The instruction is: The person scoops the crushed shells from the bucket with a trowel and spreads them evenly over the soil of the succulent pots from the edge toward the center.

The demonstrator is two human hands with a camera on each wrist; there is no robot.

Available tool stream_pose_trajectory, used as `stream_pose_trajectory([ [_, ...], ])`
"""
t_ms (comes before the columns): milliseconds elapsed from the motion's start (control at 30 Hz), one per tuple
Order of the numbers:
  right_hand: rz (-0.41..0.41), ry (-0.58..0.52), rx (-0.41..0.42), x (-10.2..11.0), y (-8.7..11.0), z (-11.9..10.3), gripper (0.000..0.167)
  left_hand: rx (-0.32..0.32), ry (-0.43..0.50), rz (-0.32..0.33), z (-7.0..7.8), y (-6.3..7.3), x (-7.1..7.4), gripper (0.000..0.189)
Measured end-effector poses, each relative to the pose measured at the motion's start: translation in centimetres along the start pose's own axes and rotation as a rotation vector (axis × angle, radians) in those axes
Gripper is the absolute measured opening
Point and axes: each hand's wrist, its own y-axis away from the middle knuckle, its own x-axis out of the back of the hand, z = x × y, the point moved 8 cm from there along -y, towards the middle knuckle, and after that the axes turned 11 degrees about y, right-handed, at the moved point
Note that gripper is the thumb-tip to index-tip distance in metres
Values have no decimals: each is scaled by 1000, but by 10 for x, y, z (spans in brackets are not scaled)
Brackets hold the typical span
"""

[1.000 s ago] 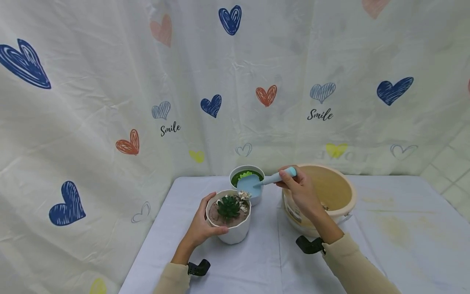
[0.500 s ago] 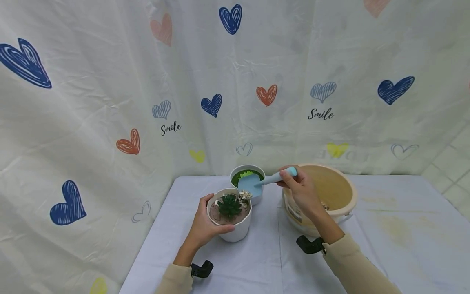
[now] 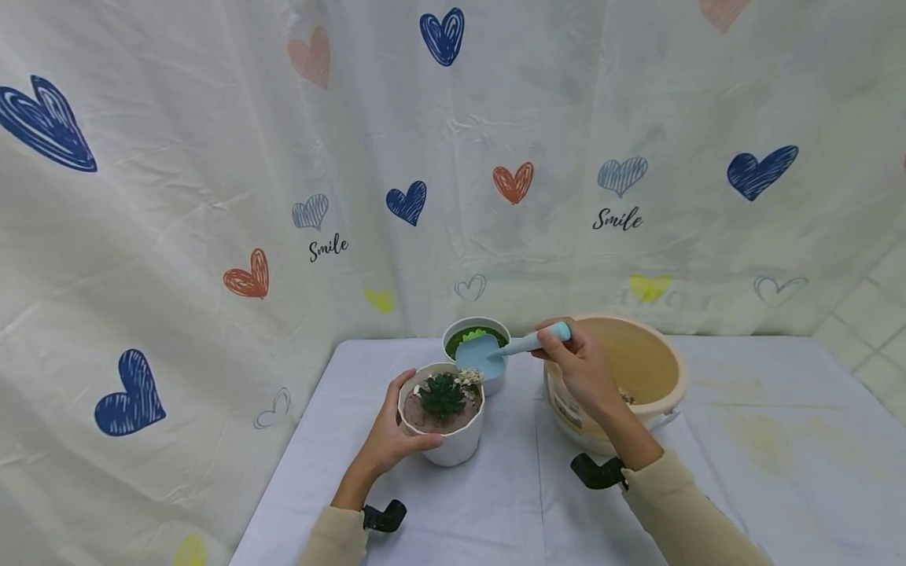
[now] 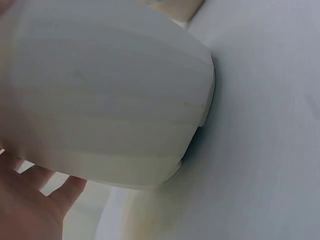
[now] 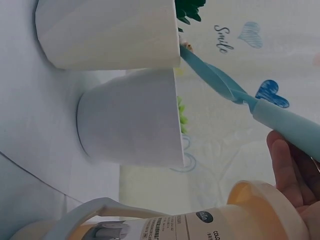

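A white faceted flowerpot (image 3: 456, 450) with a dark green succulent (image 3: 442, 395) in brownish soil stands on the cloth. My left hand (image 3: 388, 440) grips it, thumb along the near side and fingers round the left side. In the left wrist view the pot (image 4: 110, 95) fills much of the picture. My right hand (image 3: 582, 373) holds a light blue toy-like trowel (image 3: 522, 343) by its handle. The blade reaches the pot's back right rim, beside a small heap of pale pebbles (image 3: 469, 378). In the right wrist view the trowel's tip (image 5: 192, 57) is at the rim.
Behind the potted succulent is a second white pot (image 5: 131, 120) with a bright green plant, partly covered by the trowel blade. A cream bucket (image 3: 675, 377) with a handle stands under my right forearm, some pebbles inside. A heart-printed curtain (image 3: 396, 118) hangs behind the cloth-covered table (image 3: 764, 487).
The trowel blade has shifted slightly beside the rim, and the pebbles near it have settled a little differently. The left hand and its pot have moved only slightly.
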Motion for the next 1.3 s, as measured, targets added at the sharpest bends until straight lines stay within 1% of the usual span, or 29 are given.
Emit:
stream_pose_trajectory([
  [100,3,1,4,0,0,0,27,5,-10,9,0,0,1,114],
  [267,4,14,8,0,0,-1,28,-15,-13,30,4,0,0,113],
  [400,2,16,10,0,1,-1,29,-17,-16,62,5,1,-1,115],
  [567,0,8,9,0,1,-2,27,-15,-42,106,4,1,-3,117],
  [667,3,6,8,0,1,-2,26,-28,-61,129,4,1,-4,118],
  [867,4,9,13,0,1,-3,27,-34,-107,150,5,1,-4,122],
  [933,6,12,20,0,1,-3,28,-25,-113,148,5,1,-3,122],
  [1000,9,16,26,0,1,-4,28,-25,-91,130,5,1,-2,119],
  [1167,12,24,33,0,2,-5,28,-39,4,35,6,-1,-2,114],
  [1233,12,28,38,0,2,-5,28,-26,8,17,4,-1,-2,112],
  [1300,12,30,42,0,3,-5,29,-12,-5,14,3,0,-1,111],
])
